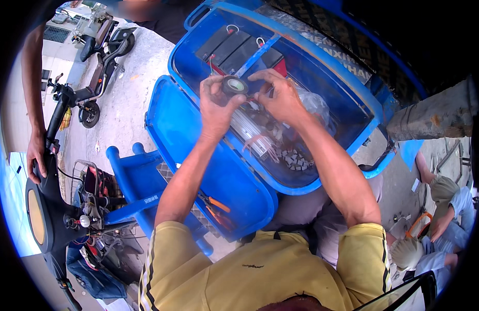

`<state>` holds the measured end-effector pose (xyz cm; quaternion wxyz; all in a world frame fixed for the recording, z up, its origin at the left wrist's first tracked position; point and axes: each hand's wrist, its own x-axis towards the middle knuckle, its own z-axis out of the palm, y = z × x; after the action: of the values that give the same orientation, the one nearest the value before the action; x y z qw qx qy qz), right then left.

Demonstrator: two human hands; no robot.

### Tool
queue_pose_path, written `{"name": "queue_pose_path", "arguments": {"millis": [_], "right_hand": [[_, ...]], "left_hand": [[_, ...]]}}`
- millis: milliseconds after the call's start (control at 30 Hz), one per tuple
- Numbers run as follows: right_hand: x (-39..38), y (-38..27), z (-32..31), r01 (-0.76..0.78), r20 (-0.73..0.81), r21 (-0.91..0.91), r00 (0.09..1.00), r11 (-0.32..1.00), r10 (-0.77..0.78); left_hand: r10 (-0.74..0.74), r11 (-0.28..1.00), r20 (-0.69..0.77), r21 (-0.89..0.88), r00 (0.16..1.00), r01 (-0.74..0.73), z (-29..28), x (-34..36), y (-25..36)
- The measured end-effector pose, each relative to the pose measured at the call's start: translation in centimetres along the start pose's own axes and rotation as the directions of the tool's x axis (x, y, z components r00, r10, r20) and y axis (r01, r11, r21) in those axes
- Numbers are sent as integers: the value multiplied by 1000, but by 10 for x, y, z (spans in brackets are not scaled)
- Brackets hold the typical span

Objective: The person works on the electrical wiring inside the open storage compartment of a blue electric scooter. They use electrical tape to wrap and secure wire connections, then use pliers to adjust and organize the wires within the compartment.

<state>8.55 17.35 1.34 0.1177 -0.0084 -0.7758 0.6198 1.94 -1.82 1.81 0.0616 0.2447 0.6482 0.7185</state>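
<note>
My left hand (215, 108) is closed round a roll of black tape (228, 84) with a pale core, held up above a blue open box. Close beside the roll, my right hand (282, 98) has its thumb and fingers pinched together. What sits in that pinch is too small to make out; a bit of red shows near the fingertips. Beyond my hands, dark batteries (234, 49) with red parts and wire loops lie in the far end of the blue box (353, 106).
Inside the box lie a clear plastic bag (313, 106), silvery strips (252, 133) and small pale blocks (295, 159). Orange-handled pliers (219, 204) rest on the blue lid (198, 155). A scooter (47, 207) stands left, where another person's hand (36, 160) touches it. Someone crouches at right.
</note>
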Motion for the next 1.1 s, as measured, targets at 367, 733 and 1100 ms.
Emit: {"name": "queue_pose_path", "arguments": {"millis": [367,733,1100], "right_hand": [[-5,-2,5,218,58,45,974,975,-221],[-6,-11,1,89,94,79,991,993,-97],[-6,-18,1,-92,100,168,992,982,76]], "left_hand": [[-54,993,97,114,994,43,-11,1,-10],[-129,980,67,159,989,117,-5,-1,7],[1,979,93,201,996,-19,-5,-2,3]]}}
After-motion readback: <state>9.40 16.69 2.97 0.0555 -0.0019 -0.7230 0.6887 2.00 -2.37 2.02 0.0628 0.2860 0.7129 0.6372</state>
